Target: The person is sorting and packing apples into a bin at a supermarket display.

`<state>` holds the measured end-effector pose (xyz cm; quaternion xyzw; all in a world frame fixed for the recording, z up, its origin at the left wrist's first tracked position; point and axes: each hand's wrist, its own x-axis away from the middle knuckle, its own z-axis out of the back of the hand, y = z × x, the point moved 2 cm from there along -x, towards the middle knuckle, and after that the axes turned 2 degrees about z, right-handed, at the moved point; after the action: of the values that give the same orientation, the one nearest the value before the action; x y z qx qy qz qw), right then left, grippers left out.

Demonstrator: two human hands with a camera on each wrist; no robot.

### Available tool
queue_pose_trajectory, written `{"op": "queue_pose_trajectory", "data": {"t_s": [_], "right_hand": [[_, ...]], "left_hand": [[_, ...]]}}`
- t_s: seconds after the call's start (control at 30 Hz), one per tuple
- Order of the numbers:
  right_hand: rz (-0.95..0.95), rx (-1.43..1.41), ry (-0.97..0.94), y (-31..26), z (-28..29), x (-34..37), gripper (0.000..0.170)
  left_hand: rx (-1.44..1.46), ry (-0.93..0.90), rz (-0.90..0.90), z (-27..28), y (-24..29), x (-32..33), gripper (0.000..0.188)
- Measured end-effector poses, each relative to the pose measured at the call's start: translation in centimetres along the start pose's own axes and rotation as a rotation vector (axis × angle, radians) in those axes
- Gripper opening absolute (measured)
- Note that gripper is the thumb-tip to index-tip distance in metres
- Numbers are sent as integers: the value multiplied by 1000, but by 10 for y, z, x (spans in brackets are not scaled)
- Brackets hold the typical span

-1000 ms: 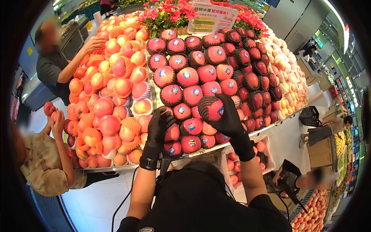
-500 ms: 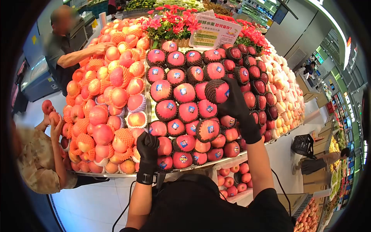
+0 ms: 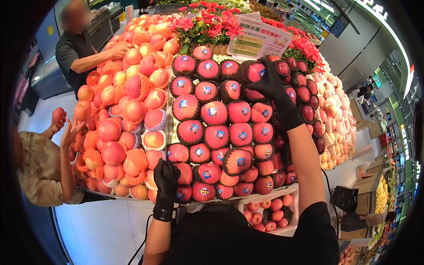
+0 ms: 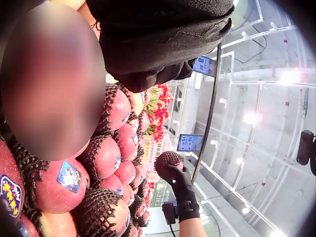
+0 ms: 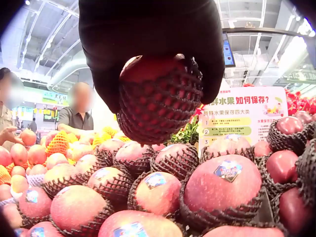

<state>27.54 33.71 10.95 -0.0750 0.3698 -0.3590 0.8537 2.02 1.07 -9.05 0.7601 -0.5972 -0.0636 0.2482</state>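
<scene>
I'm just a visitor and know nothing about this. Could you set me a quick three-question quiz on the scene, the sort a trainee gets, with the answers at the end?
1. True or false: the person's left hand is bare.

2. Which hand holds the raised apple in black netting?
a) left
b) right
c) neither

3. What stands beside the red flowers, behind the rows of apples?

Key
1. False: it wears a black glove.
2. b, the right hand.
3. A printed sign.
</scene>
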Motion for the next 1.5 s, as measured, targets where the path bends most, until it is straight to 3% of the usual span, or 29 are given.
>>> {"op": "queue_pose_trajectory", "data": {"t_s": [0.1,0.2,0.3,0.33,0.47,0.53,0.7,0.8,0.93,1.03,1.1,1.33,1.5], "right_hand": [[9,77,27,17,-9,-30,92],[2,118,59,19,-14,-59,93],[171,173,12,47,-27,-95,92],[144,232,18,52,-32,-103,90],[65,281,-61,66,-50,-131,92],[136,268,-113,73,-62,-147,89],[252,330,-209,96,-100,-181,91],[-47,246,-437,92,-116,-193,90],[-59,230,-539,121,-148,-209,90],[-78,218,-574,134,-163,-212,89],[1,240,-563,144,-176,-212,89],[-208,296,-819,129,-168,-208,97],[-368,233,-810,122,-168,-201,106]], "left_hand": [[4,81,-8,2,-6,1,50],[-21,7,-13,17,-11,0,50],[17,119,-35,21,-14,-2,50],[53,216,-29,20,-15,-2,50],[-6,209,-51,28,-15,-5,50],[28,307,-50,26,-15,-5,51],[23,341,-45,29,-10,-7,50],[53,479,-48,28,-8,-10,50],[35,599,-56,28,-4,-11,50],[72,386,-53,54,-6,-14,49],[45,411,-61,57,-5,-16,48],[63,512,-62,48,-2,-19,46],[26,487,-38,52,-4,-18,47]]}}
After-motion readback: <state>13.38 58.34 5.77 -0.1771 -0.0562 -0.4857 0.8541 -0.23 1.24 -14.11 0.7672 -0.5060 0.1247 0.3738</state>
